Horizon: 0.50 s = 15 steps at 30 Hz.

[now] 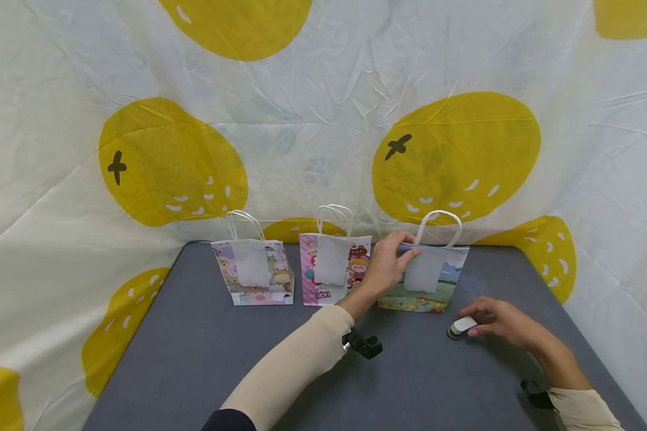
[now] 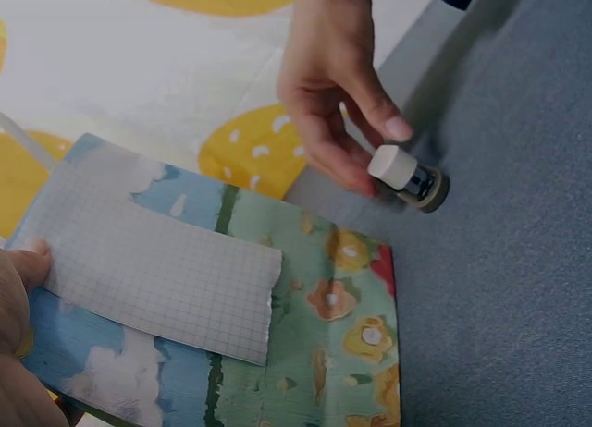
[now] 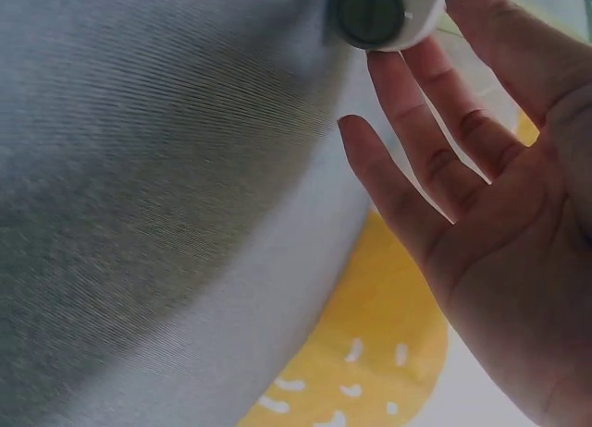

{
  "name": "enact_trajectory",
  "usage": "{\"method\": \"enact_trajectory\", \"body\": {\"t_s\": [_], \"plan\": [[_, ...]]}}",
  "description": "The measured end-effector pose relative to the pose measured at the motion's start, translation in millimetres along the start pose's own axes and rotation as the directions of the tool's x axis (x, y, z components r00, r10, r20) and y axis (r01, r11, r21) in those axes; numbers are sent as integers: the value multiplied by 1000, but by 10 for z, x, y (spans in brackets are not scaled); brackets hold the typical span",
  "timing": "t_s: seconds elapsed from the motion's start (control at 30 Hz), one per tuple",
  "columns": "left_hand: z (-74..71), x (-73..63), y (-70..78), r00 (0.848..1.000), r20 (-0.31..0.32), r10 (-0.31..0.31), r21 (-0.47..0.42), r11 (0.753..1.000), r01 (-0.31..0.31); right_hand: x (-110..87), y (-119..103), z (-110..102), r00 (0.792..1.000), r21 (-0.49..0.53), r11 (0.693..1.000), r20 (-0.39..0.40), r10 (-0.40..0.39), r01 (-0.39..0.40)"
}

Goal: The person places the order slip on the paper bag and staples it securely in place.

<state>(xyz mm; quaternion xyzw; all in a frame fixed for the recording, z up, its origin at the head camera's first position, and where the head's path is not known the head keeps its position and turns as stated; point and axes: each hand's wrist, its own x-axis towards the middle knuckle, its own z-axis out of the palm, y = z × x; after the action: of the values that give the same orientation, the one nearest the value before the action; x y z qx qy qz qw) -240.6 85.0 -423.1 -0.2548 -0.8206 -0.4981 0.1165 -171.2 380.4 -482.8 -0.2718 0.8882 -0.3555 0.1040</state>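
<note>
My left hand (image 1: 390, 263) grips the top edge of the right-hand paper gift bag (image 1: 415, 301), which has a sky-and-flowers print. Its thumb lies on the front, by the top of a white gridded paper slip (image 2: 176, 270) on the bag; the other fingers are largely hidden. To the right of that bag, low over the table, my right hand (image 1: 504, 322) pinches a small stamp (image 1: 461, 326) between thumb and fingers. The stamp has a white top (image 2: 393, 167) and a round, dark-edged base (image 2: 431, 194), and it is tilted.
Two more gift bags stand to the left: a pink one (image 1: 308, 288) in the middle and a pastel animal-print one (image 1: 280, 294), each with a white slip on its front. The grey table (image 1: 194, 347) ends at a white curtain (image 1: 313, 161) printed with yellow shapes.
</note>
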Motion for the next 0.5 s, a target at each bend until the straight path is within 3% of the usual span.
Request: {"method": "enact_trajectory", "body": {"t_s": [0.5], "plan": [[-3, 6, 4, 1000, 9, -4, -13, 1000, 4, 20, 41, 77, 997, -57, 996, 26, 68, -66]]}}
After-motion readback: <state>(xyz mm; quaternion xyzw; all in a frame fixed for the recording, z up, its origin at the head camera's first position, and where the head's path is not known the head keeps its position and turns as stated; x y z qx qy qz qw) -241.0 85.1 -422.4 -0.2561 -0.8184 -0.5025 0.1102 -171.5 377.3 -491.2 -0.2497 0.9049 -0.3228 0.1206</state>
